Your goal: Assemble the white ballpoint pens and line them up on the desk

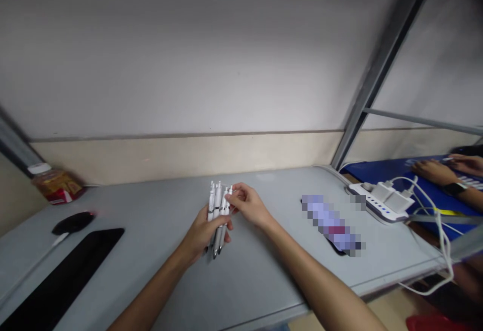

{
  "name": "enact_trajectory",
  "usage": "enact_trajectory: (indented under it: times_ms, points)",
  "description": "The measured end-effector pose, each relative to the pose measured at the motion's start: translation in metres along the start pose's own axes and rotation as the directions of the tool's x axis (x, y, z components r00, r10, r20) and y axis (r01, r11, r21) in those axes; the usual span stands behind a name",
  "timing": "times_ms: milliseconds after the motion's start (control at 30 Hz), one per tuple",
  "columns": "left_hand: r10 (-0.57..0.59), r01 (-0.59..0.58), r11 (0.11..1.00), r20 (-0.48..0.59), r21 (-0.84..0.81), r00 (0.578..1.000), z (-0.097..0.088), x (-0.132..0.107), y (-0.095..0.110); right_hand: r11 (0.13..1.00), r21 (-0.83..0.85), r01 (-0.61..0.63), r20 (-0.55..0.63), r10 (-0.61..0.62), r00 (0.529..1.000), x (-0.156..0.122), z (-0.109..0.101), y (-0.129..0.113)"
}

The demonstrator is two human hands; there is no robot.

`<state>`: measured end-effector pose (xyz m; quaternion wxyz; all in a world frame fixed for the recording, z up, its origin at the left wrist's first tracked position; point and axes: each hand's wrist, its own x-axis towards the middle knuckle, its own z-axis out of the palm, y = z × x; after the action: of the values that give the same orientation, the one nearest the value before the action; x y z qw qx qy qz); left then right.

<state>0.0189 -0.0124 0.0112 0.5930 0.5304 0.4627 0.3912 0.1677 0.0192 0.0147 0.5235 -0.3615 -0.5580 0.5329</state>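
Several white and silver click pens [216,213] stand roughly upright in a bunch, their clip ends up and their tips pointing down. My left hand [199,233] is wrapped round the lower part of the bunch, thumb across the front. At the upper right of the bunch, my right hand [245,202] pinches with thumb and forefinger by the clip end of one pen. Some fingers of both hands are hidden behind the pens. The bunch is held over the middle of a grey desk [264,275].
A phone [330,223] lies to the right, near a power strip [377,202] with white plugs and cables. On the left are a black mouse [73,223], a black pad [68,275] and a jar [56,185]. Another person's hands [433,171] rest over a blue surface [392,172].
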Motion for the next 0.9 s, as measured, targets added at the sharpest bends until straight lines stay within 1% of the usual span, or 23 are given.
enact_trajectory:
  times_ms: [100,200,267,333,400,500,567,633,700,833,900]
  points:
    - [-0.034,0.033,0.999,-0.043,-0.029,0.999,-0.002,0.002,-0.001,0.999,0.025,-0.037,-0.061,0.039,0.997,0.001,-0.001,0.002]
    - [-0.039,0.035,0.998,-0.089,-0.048,0.995,-0.004,0.005,-0.002,0.993,0.107,-0.047,-0.178,0.065,0.982,0.004,-0.002,0.003]
    - [-0.04,0.036,0.999,-0.099,-0.04,0.994,-0.005,0.007,-0.003,0.981,0.178,-0.072,-0.243,0.115,0.963,0.005,-0.002,0.002]
    - [-0.053,0.05,0.998,-0.092,-0.033,0.994,-0.007,0.008,-0.006,0.972,0.206,-0.115,-0.26,0.167,0.951,0.005,-0.002,0.0]
    - [-0.061,0.059,0.998,-0.082,-0.027,0.995,-0.01,0.009,-0.009,0.973,0.163,-0.166,-0.216,0.199,0.956,0.002,-0.002,-0.003]
    - [-0.059,0.059,0.998,-0.057,0.003,0.997,-0.012,0.011,-0.013,0.97,0.018,-0.243,-0.116,0.243,0.963,-0.005,0.0,-0.007]
    - [-0.053,0.055,0.998,-0.035,0.044,0.998,-0.012,0.011,-0.013,0.962,-0.051,-0.269,-0.046,0.266,0.963,-0.009,0.001,-0.008]
    - [-0.025,0.027,0.995,-0.017,0.098,1.0,-0.011,0.01,-0.011,0.96,-0.095,-0.262,0.0,0.263,0.965,-0.012,0.002,-0.007]
    - [0.021,-0.02,0.986,-0.002,0.164,1.0,-0.009,0.008,-0.009,0.965,-0.119,-0.233,0.021,0.237,0.971,-0.014,0.004,-0.005]
    - [0.092,-0.098,0.944,0.033,0.314,0.995,-0.005,0.005,-0.009,0.981,-0.074,-0.179,0.028,0.181,0.983,-0.014,0.006,0.0]
    - [0.185,-0.19,0.904,0.051,0.383,0.981,-0.004,0.006,-0.01,0.985,-0.049,-0.166,0.021,0.167,0.986,-0.013,0.007,0.003]
